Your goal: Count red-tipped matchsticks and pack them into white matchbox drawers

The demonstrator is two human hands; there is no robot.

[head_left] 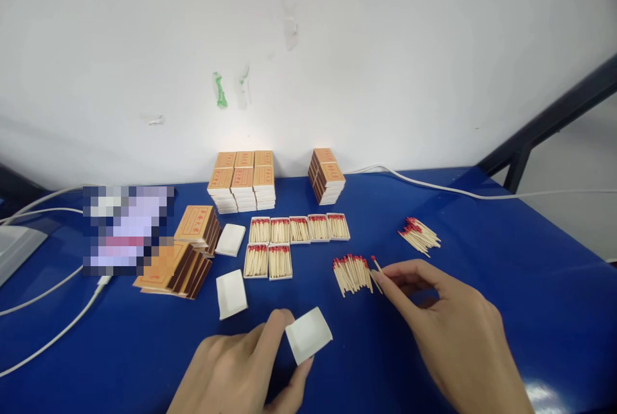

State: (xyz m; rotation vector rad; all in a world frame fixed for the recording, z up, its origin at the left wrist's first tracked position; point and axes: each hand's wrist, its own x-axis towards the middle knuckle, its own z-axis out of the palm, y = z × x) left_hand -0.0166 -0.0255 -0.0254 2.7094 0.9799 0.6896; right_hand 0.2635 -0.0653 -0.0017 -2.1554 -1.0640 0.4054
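My left hand (245, 356) grips an empty white matchbox tray (308, 335) between thumb and fingers, low in the head view. Pinched in my right hand (443, 317) is a single red-tipped match (376, 263), at the right side of a loose pile of matches (351, 272) on the blue table. Two rows of trays filled with matches (299, 229) lie beyond my hands, red tips facing away from me. Two white trays, one nearer (232, 294) and one farther (231, 240), lie on the table to the left of the rows.
Stacked matchboxes (243, 179) stand against the wall, with a smaller stack (328, 176) to their right. Orange matchbox sleeves (195, 227) lie at the left beside a blurred phone (135, 221) and white cables (62, 340). Another match pile (419, 236) is at the right.
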